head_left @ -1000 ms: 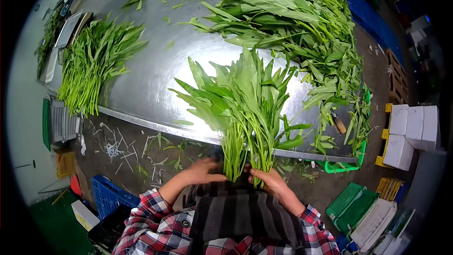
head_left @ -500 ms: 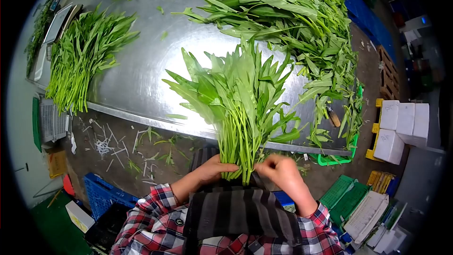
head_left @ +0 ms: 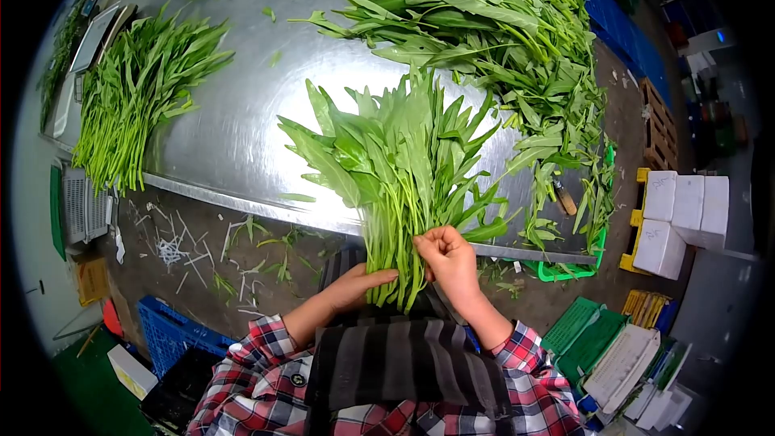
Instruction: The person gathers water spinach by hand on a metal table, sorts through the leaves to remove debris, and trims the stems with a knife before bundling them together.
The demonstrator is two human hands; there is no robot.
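Note:
A bunch of water spinach (head_left: 395, 186) stands upright over the table's front edge, leaves spread at the top and cut stems at the bottom. Around its lower stems my left hand (head_left: 359, 284) is closed, the thumb lying across the front. My right hand (head_left: 449, 265) pinches at the bunch's right side, thumb and forefinger together on a stem there; the other fingers are curled. Behind, a big heap of water spinach (head_left: 484, 8) covers the table's far right. At the left edge lies another bunch (head_left: 141, 97), stems toward me.
The metal table (head_left: 242, 89) holds loose leaves and a wooden-handled tool (head_left: 565, 198) at right. A green crate (head_left: 565, 272) sits under its right corner. White boxes (head_left: 662, 246) stand at right, a blue crate (head_left: 173, 331) at lower left. Stem scraps litter the floor.
My right hand has moved up and left, from beside the stem ends to the bunch's right side. The bunch and my left hand have shifted slightly left.

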